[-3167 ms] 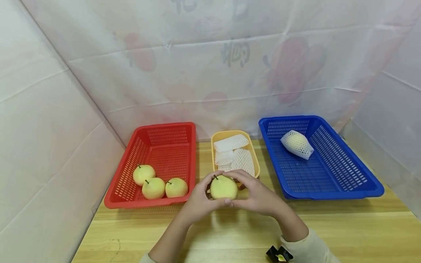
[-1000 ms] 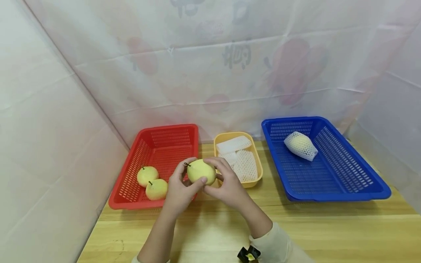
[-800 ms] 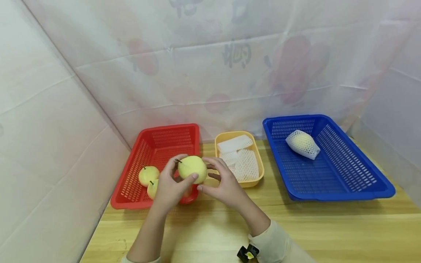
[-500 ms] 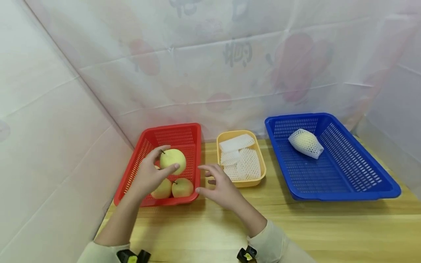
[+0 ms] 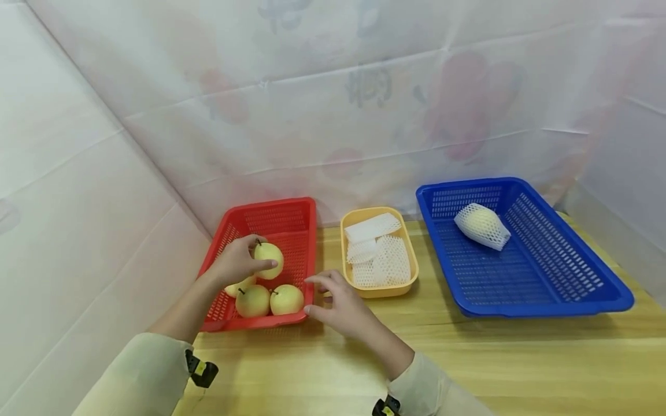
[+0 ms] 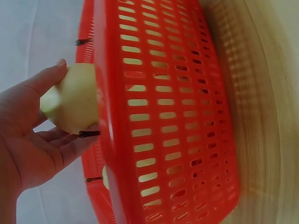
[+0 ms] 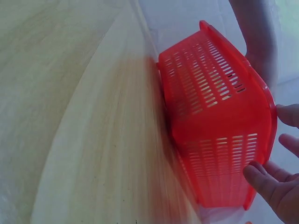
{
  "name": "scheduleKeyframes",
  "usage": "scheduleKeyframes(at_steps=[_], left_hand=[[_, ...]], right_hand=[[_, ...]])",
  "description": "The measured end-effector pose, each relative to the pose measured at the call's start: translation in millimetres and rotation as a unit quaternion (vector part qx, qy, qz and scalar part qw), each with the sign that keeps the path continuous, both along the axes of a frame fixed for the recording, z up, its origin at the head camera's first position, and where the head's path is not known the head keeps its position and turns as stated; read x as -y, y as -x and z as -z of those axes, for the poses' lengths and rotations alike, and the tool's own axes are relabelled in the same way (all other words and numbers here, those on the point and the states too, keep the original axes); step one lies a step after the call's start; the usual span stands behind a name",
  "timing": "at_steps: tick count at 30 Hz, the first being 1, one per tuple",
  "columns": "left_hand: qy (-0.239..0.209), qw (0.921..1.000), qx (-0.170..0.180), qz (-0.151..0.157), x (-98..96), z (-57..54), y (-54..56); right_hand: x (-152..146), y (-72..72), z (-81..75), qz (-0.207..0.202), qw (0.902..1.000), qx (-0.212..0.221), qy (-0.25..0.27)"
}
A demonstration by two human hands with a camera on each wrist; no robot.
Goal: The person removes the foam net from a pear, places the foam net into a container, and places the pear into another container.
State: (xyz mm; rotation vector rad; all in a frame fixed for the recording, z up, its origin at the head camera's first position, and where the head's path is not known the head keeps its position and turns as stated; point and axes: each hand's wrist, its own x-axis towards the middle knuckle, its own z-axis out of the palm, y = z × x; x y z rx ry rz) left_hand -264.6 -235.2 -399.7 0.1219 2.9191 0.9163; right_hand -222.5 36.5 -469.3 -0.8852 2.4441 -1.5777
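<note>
My left hand [image 5: 235,264] holds a yellow-green pear [image 5: 269,261] between thumb and fingers, low inside the red basket [image 5: 311,237]. Three more pears lie by the basket's front wall, among them a front right pear [image 5: 287,300]; one is partly covered by the left hand. In the left wrist view, the held pear [image 6: 74,98] shows beside the basket's rim. My right hand [image 5: 340,303] holds nothing; its fingers are spread, with fingertips right at the basket's right rim. The right wrist view shows its thumb and fingers [image 7: 261,182] at that red rim.
A small yellow tray [image 5: 413,268] with several white foam net sleeves [image 5: 391,260] stands in the middle. To the right is a blue basket [image 5: 541,311] holding one pear in a foam net [image 5: 483,226]. White cloth walls [image 5: 333,115] enclose the wooden table [image 5: 468,364].
Both hands held the pear in front of the yellow tray. It moved left, the right hand let go of it, and the left hand lowered it into the red basket.
</note>
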Motion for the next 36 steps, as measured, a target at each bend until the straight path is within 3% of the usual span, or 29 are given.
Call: scheduleKeyframes(at_steps=[7, 23, 36], left_hand=[[0.022, 0.9996, 0.011, 0.012, -1.1, 14.6, 6.7], [0.049, 0.9980, 0.026, 0.030, -7.7, 29.1, 9.9], [0.053, 0.9974, 0.025, 0.041, -6.9, 24.8, 9.6]], right_hand=[[1.5, -0.1, 1.1, 0.003, 1.0000, 0.002, -0.001], [2.0, 1.6, 5.5, -0.010, 0.9998, 0.015, 0.006], [1.1, 0.9, 3.5, -0.009, 0.9996, 0.025, 0.010]])
